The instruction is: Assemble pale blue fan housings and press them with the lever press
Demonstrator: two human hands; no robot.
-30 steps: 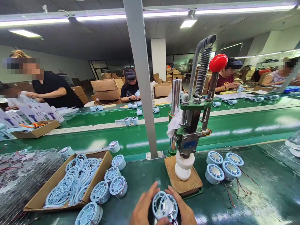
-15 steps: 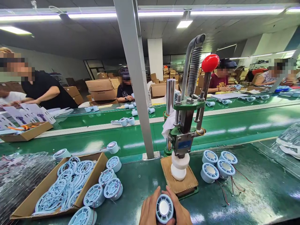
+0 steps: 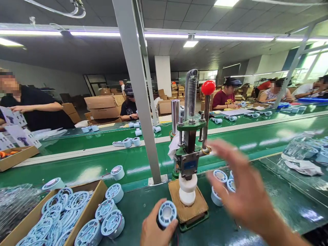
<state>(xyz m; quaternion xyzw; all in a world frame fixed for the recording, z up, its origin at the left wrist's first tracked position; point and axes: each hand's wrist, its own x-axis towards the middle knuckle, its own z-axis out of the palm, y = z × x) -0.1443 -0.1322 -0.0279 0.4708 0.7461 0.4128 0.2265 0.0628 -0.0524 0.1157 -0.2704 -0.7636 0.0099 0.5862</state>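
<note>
My left hand (image 3: 153, 228) is wrapped around a round light-blue plastic housing (image 3: 167, 213) with spokes and a pale disc at its centre. The piece is held upright, just left of the press's wooden base (image 3: 191, 214). My right hand (image 3: 249, 191), blurred by motion, is raised with fingers apart and holds nothing. It is to the right of the hand press (image 3: 189, 162), below the red ball knob (image 3: 208, 87) of its lever, and partly covers a group of light-blue housings (image 3: 217, 197). White round blocks (image 3: 188, 186) sit under the press ram.
A cardboard box (image 3: 101, 191) full of light-blue rings stands on the left, with several housings (image 3: 112, 223) beside it. Behind the press, a grey post (image 3: 135, 85) rises by the green conveyor (image 3: 102, 167). Clear plastic bags (image 3: 294, 150) lie at right. Co-workers sit across the line.
My right hand has let go of the housing and moved up and right, opening. My left hand keeps the housing, now slightly further left and higher. The view has tilted up and turned right.
</note>
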